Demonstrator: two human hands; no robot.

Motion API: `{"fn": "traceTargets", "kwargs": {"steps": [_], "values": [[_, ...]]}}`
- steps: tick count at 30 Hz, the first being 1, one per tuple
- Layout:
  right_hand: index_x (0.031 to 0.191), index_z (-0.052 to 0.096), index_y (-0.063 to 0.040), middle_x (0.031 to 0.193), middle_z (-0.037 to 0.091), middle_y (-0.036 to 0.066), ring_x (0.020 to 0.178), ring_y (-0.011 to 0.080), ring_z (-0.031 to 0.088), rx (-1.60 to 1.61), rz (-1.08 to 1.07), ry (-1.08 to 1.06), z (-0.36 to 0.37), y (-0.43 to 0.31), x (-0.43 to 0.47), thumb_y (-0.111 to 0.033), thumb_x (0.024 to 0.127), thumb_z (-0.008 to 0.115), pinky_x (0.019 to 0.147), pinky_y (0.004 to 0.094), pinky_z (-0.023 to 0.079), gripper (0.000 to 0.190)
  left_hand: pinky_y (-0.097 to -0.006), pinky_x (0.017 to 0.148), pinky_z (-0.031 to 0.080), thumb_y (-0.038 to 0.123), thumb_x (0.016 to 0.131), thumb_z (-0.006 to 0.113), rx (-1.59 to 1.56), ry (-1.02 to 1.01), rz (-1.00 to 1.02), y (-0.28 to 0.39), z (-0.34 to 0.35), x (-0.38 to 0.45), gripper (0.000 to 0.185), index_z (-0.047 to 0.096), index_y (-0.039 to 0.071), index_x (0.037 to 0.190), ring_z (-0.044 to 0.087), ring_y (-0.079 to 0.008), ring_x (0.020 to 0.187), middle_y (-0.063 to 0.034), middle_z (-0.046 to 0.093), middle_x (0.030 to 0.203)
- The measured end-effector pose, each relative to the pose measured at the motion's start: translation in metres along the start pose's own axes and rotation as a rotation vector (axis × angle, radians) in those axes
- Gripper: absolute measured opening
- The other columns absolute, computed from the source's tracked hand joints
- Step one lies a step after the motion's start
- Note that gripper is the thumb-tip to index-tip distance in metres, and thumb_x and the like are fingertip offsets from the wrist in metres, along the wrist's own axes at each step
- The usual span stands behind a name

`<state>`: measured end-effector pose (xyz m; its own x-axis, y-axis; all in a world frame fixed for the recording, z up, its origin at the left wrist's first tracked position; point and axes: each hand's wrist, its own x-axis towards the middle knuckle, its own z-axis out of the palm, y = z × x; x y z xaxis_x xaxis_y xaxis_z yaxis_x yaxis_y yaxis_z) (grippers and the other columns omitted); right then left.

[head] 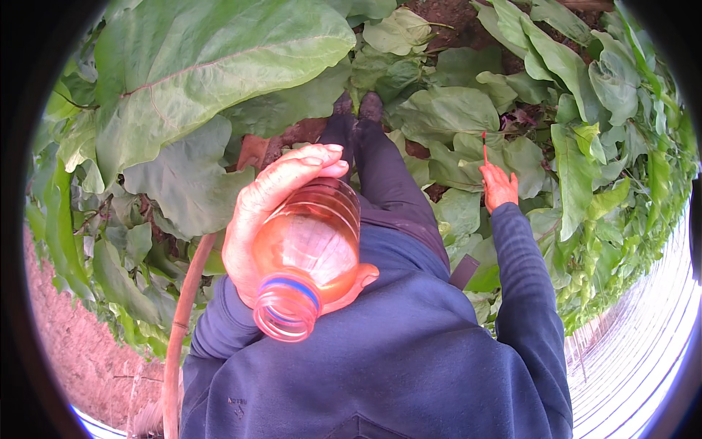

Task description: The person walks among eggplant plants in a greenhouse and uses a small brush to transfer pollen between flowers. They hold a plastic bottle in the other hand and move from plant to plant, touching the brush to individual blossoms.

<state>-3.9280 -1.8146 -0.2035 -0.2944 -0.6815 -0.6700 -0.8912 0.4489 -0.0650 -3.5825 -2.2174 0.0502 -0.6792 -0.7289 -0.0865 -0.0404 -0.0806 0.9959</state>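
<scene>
My left hand is wrapped around a clear plastic bottle in front of my torso. The bottle is uncapped, with its mouth tilted towards me. Reddish-orange liquid shows inside, and a blue band rings the neck. Farther out on the right, my right hand grips a thin red stick with a dark tip, possibly a small brush. Its tip is over broad green leaves, close to some purple plant parts that look like flowers. Whether the tip touches anything, I cannot tell.
A large leaf spreads across the upper left, near the camera. Dense leafy plants stand on the right. A bamboo-like pole rises beside my left arm. Bare reddish soil lies at lower left, and bright striped sheeting at lower right.
</scene>
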Motion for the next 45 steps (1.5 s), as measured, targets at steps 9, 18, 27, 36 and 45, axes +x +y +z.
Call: {"fn": "traceTargets", "kwargs": {"steps": [9, 18, 27, 36, 45], "values": [[0.144, 0.066, -0.018, 0.148, 0.070, 0.013, 0.136, 0.0351, 0.065, 0.238, -0.060, 0.225, -0.026, -0.031, 0.021, 0.001, 0.098, 0.066, 0.117, 0.0527, 0.049, 0.050, -0.0497, 0.115, 0.054, 0.017, 0.065, 0.109, 0.053, -0.120, 0.062, 0.008, 0.001, 0.017, 0.098, 0.059, -0.006, 0.146, 0.066, -0.0386, 0.135, -0.0242, 0.069, 0.140], [0.130, 0.076, -0.005, 0.108, 0.076, 0.012, 0.093, 0.0246, 0.074, 0.853, -0.104, 0.766, -0.205, -0.169, 0.042, -0.010, 0.104, 0.077, 0.084, 0.0357, 0.061, 0.026, -0.0432, 0.106, 0.058, 0.015, 0.070, 0.105, 0.281, -0.096, 0.217, 0.051, -0.024, 0.039, 0.089, 0.060, -0.005, 0.144, 0.070, -0.0337, 0.125, -0.0221, 0.069, 0.136], [0.120, 0.075, 0.003, 0.097, 0.073, 0.012, 0.081, 0.0205, 0.068, 1.057, -0.177, 1.001, -0.325, -0.235, -0.029, -0.002, 0.104, 0.075, 0.073, 0.0310, 0.055, 0.017, -0.0445, 0.105, 0.059, 0.012, 0.069, 0.104, 0.264, -0.220, 0.305, 0.078, -0.039, 0.050, 0.091, 0.056, -0.003, 0.145, 0.071, -0.0336, 0.124, -0.0222, 0.068, 0.136], [0.121, 0.073, 0.007, 0.104, 0.074, 0.014, 0.090, 0.0189, 0.074, 1.178, -0.122, 1.142, -0.380, -0.204, -0.049, -0.002, 0.107, 0.071, 0.082, 0.0305, 0.061, 0.017, -0.0470, 0.115, 0.051, 0.009, 0.074, 0.099, 0.272, -0.297, 0.326, 0.100, -0.018, 0.096, 0.088, 0.053, -0.004, 0.148, 0.066, -0.0341, 0.132, -0.0213, 0.066, 0.138], [0.123, 0.071, 0.005, 0.100, 0.073, 0.006, 0.082, 0.0090, 0.066, 1.334, 0.082, 1.330, -0.422, -0.079, 0.032, -0.009, 0.113, 0.066, 0.075, 0.0247, 0.055, 0.018, -0.0461, 0.115, 0.052, 0.023, 0.079, 0.100, 0.286, -0.236, 0.319, 0.102, 0.058, 0.216, 0.085, 0.054, -0.004, 0.146, 0.067, -0.0331, 0.131, -0.0206, 0.067, 0.137]]}}
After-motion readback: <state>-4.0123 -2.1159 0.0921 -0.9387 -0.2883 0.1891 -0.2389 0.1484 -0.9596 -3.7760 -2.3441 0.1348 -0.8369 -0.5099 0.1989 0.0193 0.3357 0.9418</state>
